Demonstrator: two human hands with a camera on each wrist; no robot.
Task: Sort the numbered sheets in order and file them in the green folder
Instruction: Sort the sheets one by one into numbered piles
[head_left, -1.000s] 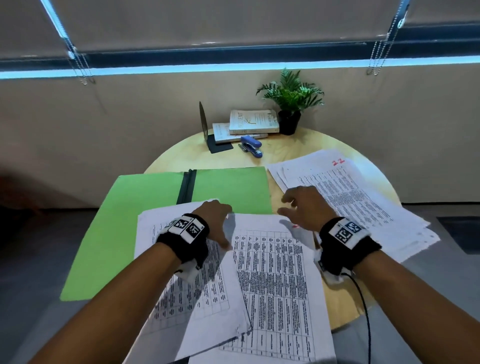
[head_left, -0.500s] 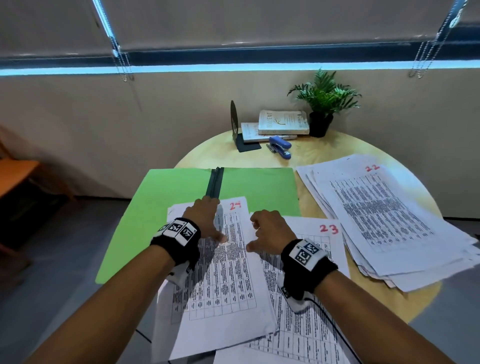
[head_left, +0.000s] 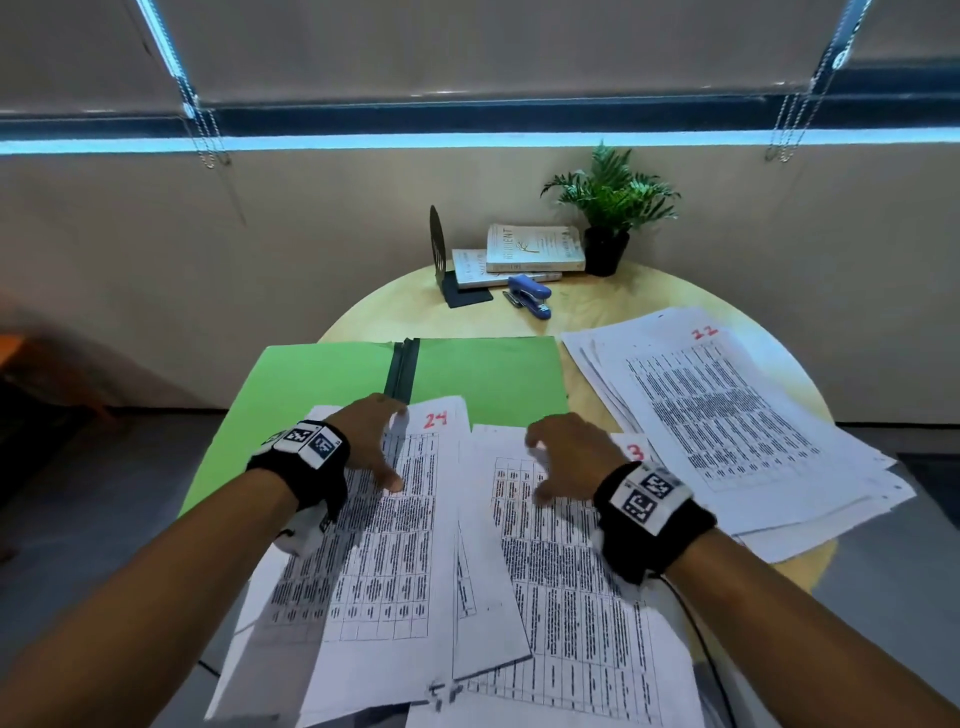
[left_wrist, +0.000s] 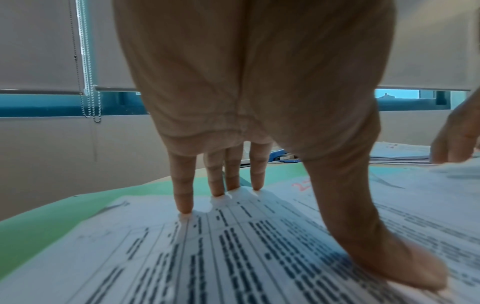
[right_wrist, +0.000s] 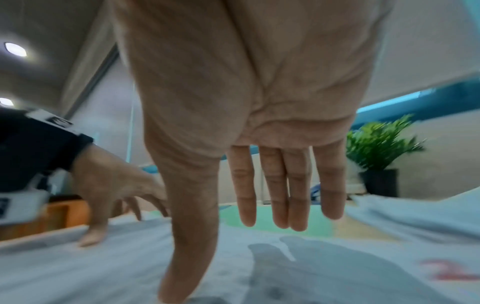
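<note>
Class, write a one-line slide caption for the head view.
Both hands, left hand and right hand, press numbered sheets beside an open green folder.

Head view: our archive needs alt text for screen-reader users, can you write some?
A person's left hand presses flat on a printed sheet marked 24, the right hand over a neighbouring sheet, both beside an open green folder on a round wooden table. A pile topped by sheet 22 lies to the right; books, a stapler and a potted plant sit behind.

The right hand has slid rightward across sheet 23, away from sheet 24.
</note>
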